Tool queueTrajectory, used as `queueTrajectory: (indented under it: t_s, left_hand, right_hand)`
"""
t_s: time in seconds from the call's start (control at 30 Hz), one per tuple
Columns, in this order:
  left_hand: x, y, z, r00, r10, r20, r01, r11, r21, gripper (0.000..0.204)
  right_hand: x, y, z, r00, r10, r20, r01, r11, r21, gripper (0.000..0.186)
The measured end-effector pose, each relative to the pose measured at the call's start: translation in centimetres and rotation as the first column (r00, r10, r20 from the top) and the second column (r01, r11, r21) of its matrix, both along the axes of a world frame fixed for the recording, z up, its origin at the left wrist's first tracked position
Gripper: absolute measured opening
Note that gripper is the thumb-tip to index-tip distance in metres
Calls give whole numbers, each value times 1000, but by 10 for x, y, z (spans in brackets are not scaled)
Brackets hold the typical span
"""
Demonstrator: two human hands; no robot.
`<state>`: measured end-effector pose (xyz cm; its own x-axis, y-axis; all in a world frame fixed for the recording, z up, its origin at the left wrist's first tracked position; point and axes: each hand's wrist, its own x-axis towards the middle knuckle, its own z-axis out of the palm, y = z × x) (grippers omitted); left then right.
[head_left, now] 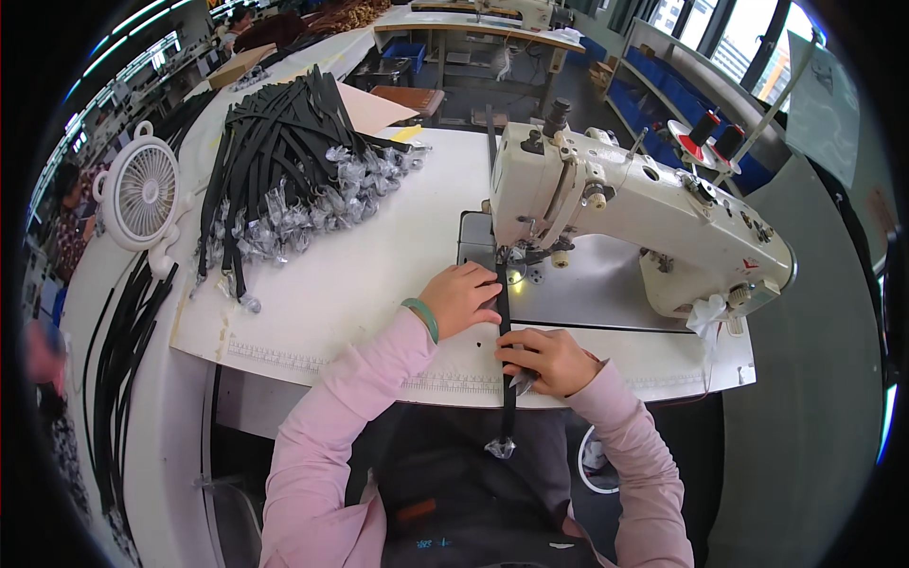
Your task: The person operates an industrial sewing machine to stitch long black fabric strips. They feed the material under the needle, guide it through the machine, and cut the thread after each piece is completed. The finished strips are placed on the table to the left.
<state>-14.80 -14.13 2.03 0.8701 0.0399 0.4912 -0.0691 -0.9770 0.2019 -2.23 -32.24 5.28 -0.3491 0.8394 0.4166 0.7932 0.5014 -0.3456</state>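
A narrow black strap lies lengthwise under the needle area of a white sewing machine and hangs over the table's front edge, with a clear crinkled piece at its lower end. My left hand, a green bangle at the wrist, has its curled fingertips gripping the strap just before the presser foot. Closer to the edge, my right hand pinches the same strap, a small grey piece under its fingers. Up and left on the white tabletop lies a heap of black straps with clear crinkled ends.
A small white fan stands at the left, above loose black straps. Thread spools stand behind the machine. Blue bins line a right-hand shelf. Another worktable is ahead. Other people work at far left.
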Motion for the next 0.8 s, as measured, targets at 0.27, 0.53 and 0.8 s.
queueTrajectory:
  t_s: [0.27, 0.53, 0.8]
  left_hand:
    - [1, -1, 1, 1000, -2, 16, 2, 1000, -7, 42]
    - [0, 0, 3, 1000, -7, 3, 7, 1000, -24, 45]
    - [0, -1, 4, 1000, -13, -3, 13, 1000, -17, 45]
  right_hand:
    - [1, 0, 1, 1000, -9, 21, 9, 1000, 13, 20]
    - [2, 0, -2, 1000, -11, 14, 11, 1000, 15, 21]
    - [2, 0, -2, 1000, -14, 4, 14, 1000, 28, 20]
